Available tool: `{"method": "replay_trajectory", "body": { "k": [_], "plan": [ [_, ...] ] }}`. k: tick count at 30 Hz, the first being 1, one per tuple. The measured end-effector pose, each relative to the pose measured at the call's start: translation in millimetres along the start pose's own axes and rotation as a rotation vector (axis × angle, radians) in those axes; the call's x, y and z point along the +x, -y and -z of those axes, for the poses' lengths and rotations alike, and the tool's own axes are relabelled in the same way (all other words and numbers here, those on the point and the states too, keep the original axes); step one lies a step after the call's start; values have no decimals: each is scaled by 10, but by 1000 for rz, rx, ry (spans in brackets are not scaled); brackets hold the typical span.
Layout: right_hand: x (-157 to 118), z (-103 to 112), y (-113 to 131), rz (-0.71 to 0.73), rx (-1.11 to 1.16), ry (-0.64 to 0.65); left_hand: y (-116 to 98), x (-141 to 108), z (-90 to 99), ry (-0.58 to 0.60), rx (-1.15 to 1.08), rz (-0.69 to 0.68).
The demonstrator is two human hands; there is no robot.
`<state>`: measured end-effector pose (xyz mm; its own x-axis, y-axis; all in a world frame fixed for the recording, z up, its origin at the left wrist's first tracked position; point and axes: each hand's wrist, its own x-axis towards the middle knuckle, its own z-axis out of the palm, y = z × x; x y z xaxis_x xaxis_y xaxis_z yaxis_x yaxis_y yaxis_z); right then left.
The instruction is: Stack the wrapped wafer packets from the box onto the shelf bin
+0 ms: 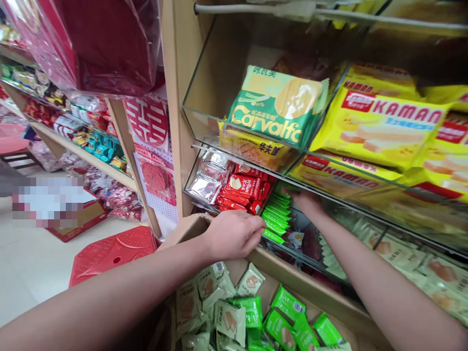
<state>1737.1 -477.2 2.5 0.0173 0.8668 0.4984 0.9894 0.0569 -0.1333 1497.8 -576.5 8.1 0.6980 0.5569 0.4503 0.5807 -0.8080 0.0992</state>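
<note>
My left hand (237, 233) is closed, its fingers curled at the front end of a row of bright green snack packets (277, 214) standing in a clear shelf bin. Whatever its fingertips grip is hidden from me. Under the upper shelf's edge, my right hand (306, 201) reaches into the same bin, close to the back of the row. Its fingers are partly covered and dim. Below both arms, an open cardboard box (310, 278) contains loose green packets (280, 329) and pale cream packets (230, 321).
Red packets (243, 190) and silver packets (208, 183) fill the bin at left. On the upper shelf lie a green Carvalfo pack (274, 107) and yellow KAMAN packs (383, 126). Pale packets (402, 253) stand at right. A red stool (113, 253) is on the floor.
</note>
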Motion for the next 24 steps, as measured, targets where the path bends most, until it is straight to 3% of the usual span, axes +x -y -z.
{"method": "replay_trajectory", "body": {
  "k": [10,24],
  "plan": [
    [-13,-311,-118,38,-40,-89,-11,52,-31,32,-3,28],
    [-123,-315,-10,22,-96,-32,-55,36,-9,41,35,27]
  ]
}}
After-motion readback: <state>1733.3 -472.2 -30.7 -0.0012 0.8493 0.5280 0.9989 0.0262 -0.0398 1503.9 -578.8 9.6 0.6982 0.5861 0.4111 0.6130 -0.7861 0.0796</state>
